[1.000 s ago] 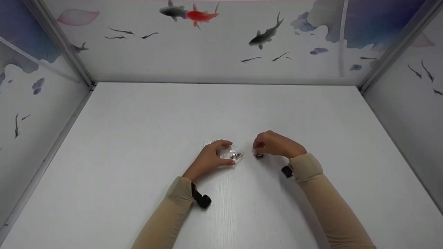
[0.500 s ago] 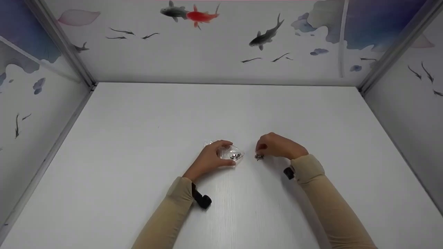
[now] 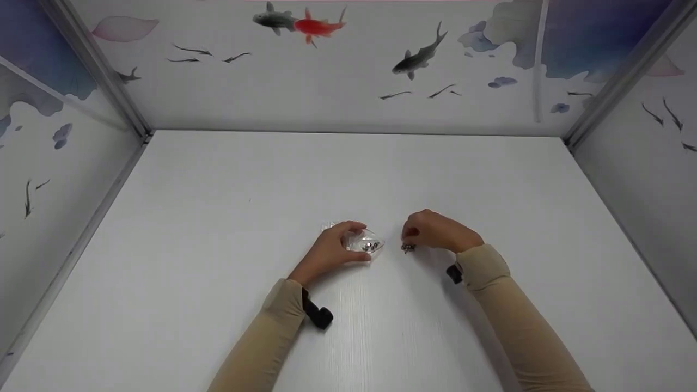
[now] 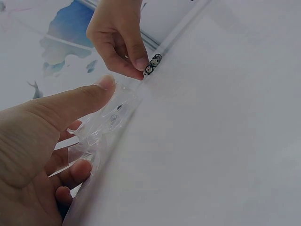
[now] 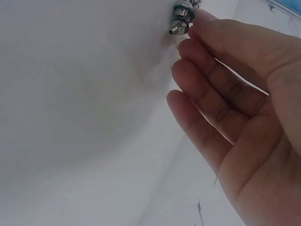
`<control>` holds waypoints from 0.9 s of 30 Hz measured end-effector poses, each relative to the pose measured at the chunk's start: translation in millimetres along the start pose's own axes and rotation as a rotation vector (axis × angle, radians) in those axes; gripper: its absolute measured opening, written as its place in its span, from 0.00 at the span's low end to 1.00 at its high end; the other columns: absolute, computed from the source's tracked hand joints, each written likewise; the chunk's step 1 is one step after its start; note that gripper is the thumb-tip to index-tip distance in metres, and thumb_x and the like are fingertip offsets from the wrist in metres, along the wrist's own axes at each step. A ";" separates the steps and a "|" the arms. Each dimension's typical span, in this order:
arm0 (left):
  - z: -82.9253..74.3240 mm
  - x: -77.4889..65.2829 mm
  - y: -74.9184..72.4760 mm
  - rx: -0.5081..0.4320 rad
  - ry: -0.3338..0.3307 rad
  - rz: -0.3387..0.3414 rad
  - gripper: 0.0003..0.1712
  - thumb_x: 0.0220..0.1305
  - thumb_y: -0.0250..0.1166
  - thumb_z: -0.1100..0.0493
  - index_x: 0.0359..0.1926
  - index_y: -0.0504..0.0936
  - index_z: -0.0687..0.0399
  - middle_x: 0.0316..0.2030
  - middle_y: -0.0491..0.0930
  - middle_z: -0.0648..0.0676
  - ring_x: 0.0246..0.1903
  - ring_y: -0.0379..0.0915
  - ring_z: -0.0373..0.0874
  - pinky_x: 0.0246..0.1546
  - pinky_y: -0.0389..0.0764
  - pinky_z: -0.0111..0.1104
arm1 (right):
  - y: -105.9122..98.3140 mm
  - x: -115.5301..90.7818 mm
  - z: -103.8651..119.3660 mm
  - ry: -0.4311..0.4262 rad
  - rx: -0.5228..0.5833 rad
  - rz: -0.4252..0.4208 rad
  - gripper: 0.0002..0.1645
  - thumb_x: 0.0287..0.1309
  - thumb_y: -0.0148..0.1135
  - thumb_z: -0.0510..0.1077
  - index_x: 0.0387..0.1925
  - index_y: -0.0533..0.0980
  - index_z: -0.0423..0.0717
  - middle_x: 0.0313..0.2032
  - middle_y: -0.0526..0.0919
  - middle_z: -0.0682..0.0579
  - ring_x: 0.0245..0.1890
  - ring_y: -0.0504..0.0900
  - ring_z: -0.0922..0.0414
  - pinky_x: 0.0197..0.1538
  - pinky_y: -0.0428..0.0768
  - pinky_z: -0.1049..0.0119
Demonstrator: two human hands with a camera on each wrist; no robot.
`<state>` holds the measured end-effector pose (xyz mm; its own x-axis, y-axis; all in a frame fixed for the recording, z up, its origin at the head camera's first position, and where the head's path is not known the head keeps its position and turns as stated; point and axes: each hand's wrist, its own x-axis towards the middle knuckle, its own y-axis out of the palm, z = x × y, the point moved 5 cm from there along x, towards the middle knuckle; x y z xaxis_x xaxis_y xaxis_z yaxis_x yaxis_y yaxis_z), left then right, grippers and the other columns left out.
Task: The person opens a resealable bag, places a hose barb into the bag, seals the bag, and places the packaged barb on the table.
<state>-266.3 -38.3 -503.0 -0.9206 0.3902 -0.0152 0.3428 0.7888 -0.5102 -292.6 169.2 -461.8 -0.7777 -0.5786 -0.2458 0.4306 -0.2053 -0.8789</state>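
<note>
My left hand [image 3: 326, 247] grips a clear plastic bag [image 3: 356, 238] lying on the white table, thumb and fingers spread round its sides. Several small dark and silvery metal parts show inside the bag, whose pointed end faces right. Just right of it, my right hand [image 3: 438, 228] pinches at a small cluster of shiny metal fittings [image 4: 153, 65] between thumb and index finger. In the right wrist view the fittings [image 5: 181, 19] have hex nuts and a short narrow stem; the other fingers of that hand [image 5: 225, 103] are loosely bent. The fingertips hide part of the cluster.
The white tabletop [image 3: 245, 174] spreads around both hands. Upright panels printed with fish [image 3: 419, 57] and blue shapes stand at its back and both sides, joined by grey metal posts [image 3: 103, 71]. Black wrist cameras [image 3: 321, 317] sit on both sleeves.
My right hand has shifted slightly right, leaving the metal cluster more in sight below its fingertips. The left hand and the bag have stayed in place.
</note>
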 end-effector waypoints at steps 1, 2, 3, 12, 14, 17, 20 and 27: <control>0.0 0.0 0.1 0.000 0.002 0.000 0.38 0.46 0.77 0.47 0.60 0.75 0.44 0.57 0.77 0.48 0.53 0.70 0.44 0.57 0.70 0.42 | 0.1 0.0 0.5 0.003 0.000 0.000 0.05 0.57 0.66 0.41 0.36 0.85 0.47 0.33 0.84 0.55 0.30 0.76 0.61 0.36 0.76 0.68; -0.1 0.0 0.1 0.002 0.005 -0.001 0.38 0.46 0.77 0.47 0.60 0.75 0.45 0.57 0.77 0.48 0.52 0.70 0.44 0.56 0.70 0.41 | 0.3 0.1 0.6 0.007 0.004 0.001 0.05 0.57 0.66 0.41 0.36 0.85 0.47 0.33 0.84 0.55 0.30 0.75 0.61 0.36 0.76 0.68; -0.1 0.2 0.1 0.004 0.010 -0.001 0.38 0.46 0.77 0.47 0.61 0.75 0.45 0.57 0.77 0.48 0.52 0.70 0.44 0.56 0.70 0.41 | 0.6 0.2 0.7 0.012 0.006 0.001 0.05 0.57 0.67 0.41 0.36 0.85 0.47 0.33 0.84 0.55 0.30 0.75 0.61 0.36 0.76 0.68; 1.3 1.7 0.7 0.021 0.033 -0.008 0.38 0.46 0.77 0.48 0.60 0.76 0.48 0.55 0.78 0.49 0.45 0.69 0.43 0.50 0.71 0.38 | 1.3 0.8 0.5 0.009 0.012 -0.006 0.06 0.58 0.66 0.40 0.37 0.85 0.46 0.35 0.85 0.53 0.32 0.76 0.60 0.39 0.78 0.66; 1.9 1.2 0.7 0.014 0.020 -0.004 0.38 0.46 0.77 0.47 0.60 0.75 0.46 0.56 0.77 0.48 0.45 0.68 0.42 0.50 0.70 0.37 | 1.2 0.9 0.0 -0.003 0.005 -0.008 0.06 0.58 0.65 0.39 0.37 0.85 0.46 0.35 0.85 0.54 0.32 0.76 0.60 0.40 0.78 0.66; 1.9 0.4 0.7 0.005 0.014 -0.002 0.38 0.46 0.77 0.47 0.60 0.75 0.44 0.56 0.77 0.47 0.42 0.66 0.42 0.47 0.70 0.36 | 1.7 1.0 -0.6 -0.019 -0.010 -0.007 0.06 0.59 0.64 0.39 0.36 0.85 0.47 0.36 0.84 0.54 0.33 0.76 0.61 0.41 0.77 0.66; 1.5 0.1 0.7 0.008 0.014 -0.004 0.38 0.46 0.77 0.47 0.60 0.75 0.44 0.55 0.77 0.47 0.40 0.66 0.42 0.46 0.70 0.36 | 1.8 1.0 -0.5 -0.028 -0.015 -0.006 0.05 0.59 0.64 0.39 0.36 0.84 0.47 0.36 0.84 0.55 0.33 0.76 0.61 0.41 0.77 0.66; 1.6 0.7 0.6 0.018 0.020 -0.006 0.37 0.46 0.77 0.48 0.60 0.76 0.45 0.55 0.77 0.47 0.40 0.66 0.41 0.46 0.70 0.35 | 1.5 3.4 1.5 -0.011 0.049 -0.001 0.04 0.59 0.64 0.39 0.35 0.84 0.48 0.33 0.83 0.56 0.31 0.77 0.61 0.37 0.76 0.67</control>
<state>-267.0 -38.3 -504.7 -0.9187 0.3948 0.0050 0.3335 0.7827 -0.5256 -293.9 165.7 -463.3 -0.7733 -0.5867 -0.2402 0.4520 -0.2445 -0.8579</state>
